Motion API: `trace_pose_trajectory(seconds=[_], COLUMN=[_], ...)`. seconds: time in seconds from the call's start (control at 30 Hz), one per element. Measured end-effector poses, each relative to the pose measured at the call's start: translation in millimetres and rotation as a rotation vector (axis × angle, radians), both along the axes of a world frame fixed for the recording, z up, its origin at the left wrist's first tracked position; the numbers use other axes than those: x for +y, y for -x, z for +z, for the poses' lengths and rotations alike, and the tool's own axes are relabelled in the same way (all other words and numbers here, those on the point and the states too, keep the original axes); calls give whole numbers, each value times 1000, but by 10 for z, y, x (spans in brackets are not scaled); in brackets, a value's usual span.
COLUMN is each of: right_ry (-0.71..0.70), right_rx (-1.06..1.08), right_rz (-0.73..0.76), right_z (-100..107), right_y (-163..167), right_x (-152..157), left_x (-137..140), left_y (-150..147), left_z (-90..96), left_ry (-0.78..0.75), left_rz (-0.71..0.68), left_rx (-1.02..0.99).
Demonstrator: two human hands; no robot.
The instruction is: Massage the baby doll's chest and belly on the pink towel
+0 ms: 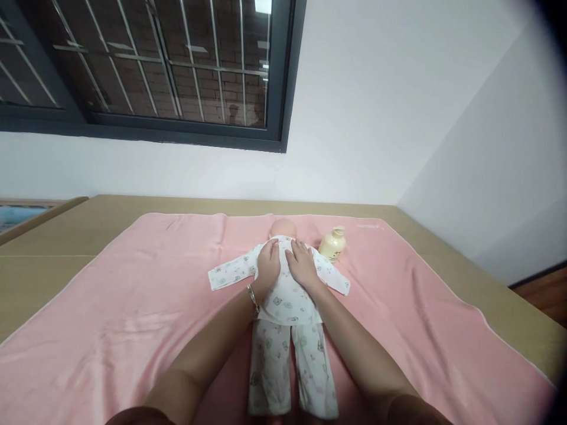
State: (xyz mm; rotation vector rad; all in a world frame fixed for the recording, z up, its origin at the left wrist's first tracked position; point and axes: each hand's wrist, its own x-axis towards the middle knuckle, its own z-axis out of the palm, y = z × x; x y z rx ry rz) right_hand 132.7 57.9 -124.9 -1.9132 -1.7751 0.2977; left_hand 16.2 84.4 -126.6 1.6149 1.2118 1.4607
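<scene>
In the head view, a doll (291, 301) in a patterned white top and trousers lies on a pink cloth (155, 307) spread over the desk (119, 206), its head toward the far edge, its legs toward the near edge; the left hand (269, 260), above a bracelet (253, 298), rests on the upper top, fingers together and slightly bent; the right hand (302, 262) lies flatter beside it, fingers a little spread; neither grips anything; a cream bottle (332, 243) stands near the far edge, just beyond the right-hand sleeve (333, 275).

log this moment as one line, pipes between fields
left hand: on printed top | right hand: on same top | doll: lying on pink cloth | bottle: on cloth near sleeve
</scene>
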Motion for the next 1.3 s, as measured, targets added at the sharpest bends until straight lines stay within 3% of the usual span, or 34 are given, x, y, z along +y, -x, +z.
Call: trace_pose_trajectory(seconds=[0.1, 0.2, 0.33, 0.47, 0.6, 0.8, 0.93, 1.03, 1.3], right_ry=[-17, -100, -151, -256, -302, -202, -171, -158, -154], right_rx=[-89, -165, -105, 19, 22, -187, -250, -281, -287], right_rz=[38, 232, 383, 231, 72, -32, -91, -95, 66], right_z=[-35, -21, 33, 3, -41, 93, 137, 113, 82], right_y=[86, 101, -21, -126, -117, -34, -47, -85, -162], right_x=[-143, -212, -44, 180, 179, 30, 28, 65, 163], left_x=[27, 64, 97, 124, 161, 190, 180, 183, 231], left_y=[10, 16, 10, -3, 0, 20, 14, 29, 83], left_z=[-35, -80, -126, -168, -206, -237, -227, -188, -116], left_ry=[32, 47, -37, -137, -193, -210, -192, -200, -250], left_rz=[8, 14, 16, 26, 58, 134, 153, 137, 48], left_rx=[-3, 8, 69, 193, 380, 681, 769, 794, 812])
